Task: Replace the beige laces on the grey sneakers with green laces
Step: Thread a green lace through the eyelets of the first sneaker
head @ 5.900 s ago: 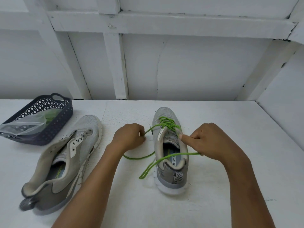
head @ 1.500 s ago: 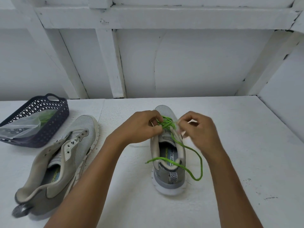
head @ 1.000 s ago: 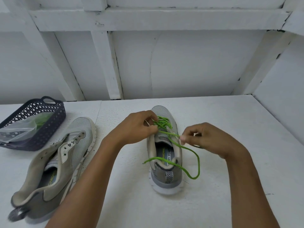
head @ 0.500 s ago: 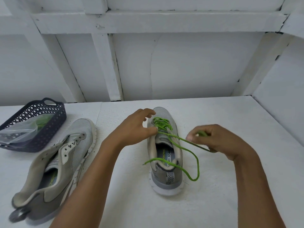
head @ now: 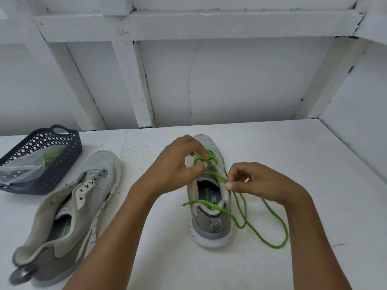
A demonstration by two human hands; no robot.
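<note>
A grey sneaker (head: 211,225) stands upright at the table's middle, heel toward me, with a green lace (head: 270,218) threaded through its upper eyelets. My left hand (head: 178,166) holds the shoe's left eyelet flap near the lace crossings, thumb and fingers curled around it. My right hand (head: 259,183) pinches the lace at the shoe's right collar. Loose lace loops trail on the table to the right, and one end lies across the heel opening. A second grey sneaker (head: 69,208) without laces lies tilted at the left.
A dark openwork basket (head: 62,166) sits at the far left, holding a clear plastic bag (head: 21,168) with something green inside. White walls and beams close the back and right side of the white table (head: 314,164).
My right hand has come back from the right toward the shoe's collar, still pinching the lace. More slack now lies looped on the table. My left hand stays at the eyelets.
</note>
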